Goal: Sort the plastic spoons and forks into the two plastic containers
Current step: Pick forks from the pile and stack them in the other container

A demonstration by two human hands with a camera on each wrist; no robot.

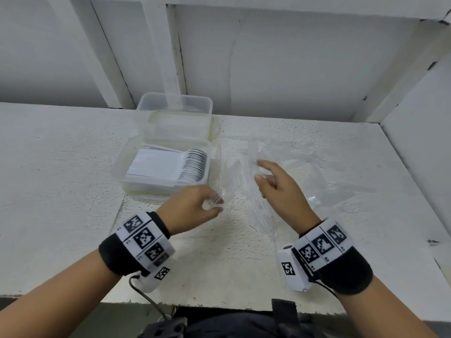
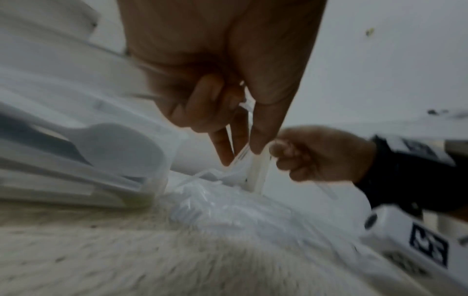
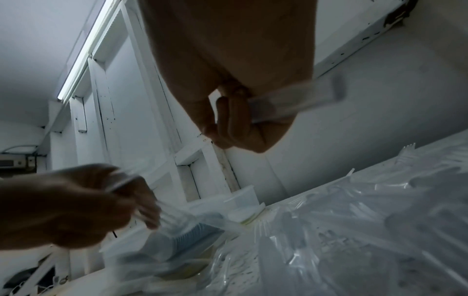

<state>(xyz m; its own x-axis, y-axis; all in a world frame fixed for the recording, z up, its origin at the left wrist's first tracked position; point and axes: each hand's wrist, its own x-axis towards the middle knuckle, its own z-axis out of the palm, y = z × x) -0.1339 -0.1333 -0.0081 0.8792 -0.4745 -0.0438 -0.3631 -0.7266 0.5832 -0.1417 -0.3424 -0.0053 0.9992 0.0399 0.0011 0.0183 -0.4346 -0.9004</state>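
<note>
- No words, brand names or numbers can be read in any view.
- The wristbands (image 1: pixel 144 242) carry only black-and-white square code markers, and the tiny characters beside them are too small to make out.
- The white wrist camera housing (image 1: pixel 291 269) bears one such marker too, with no legible lettering.

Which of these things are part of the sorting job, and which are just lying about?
Part of the job:
near container with stacked spoons
far container
clear forks on the table
left hand, right hand, each pinching clear cutlery

Just there:
table
wrist bands
</note>
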